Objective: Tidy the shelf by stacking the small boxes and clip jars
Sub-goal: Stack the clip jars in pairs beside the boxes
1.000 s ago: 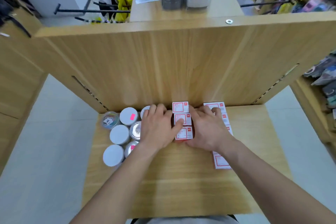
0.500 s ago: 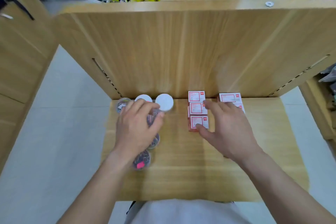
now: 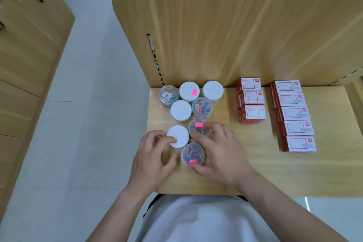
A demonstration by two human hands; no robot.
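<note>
Partly, right hand (image 3: 220, 155) covers one clip jar (image 3: 196, 126).

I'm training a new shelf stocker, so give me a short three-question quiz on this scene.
1. How many small boxes show on top in the column farthest right?
2. True or false: both grips rest on the small boxes.
3. The left-hand grip touches: A white-lidded jar, B red box, C back panel?
Key: 1 five. 2 false: the right-hand grip holds the nearest clip jar. 3 A.
</note>
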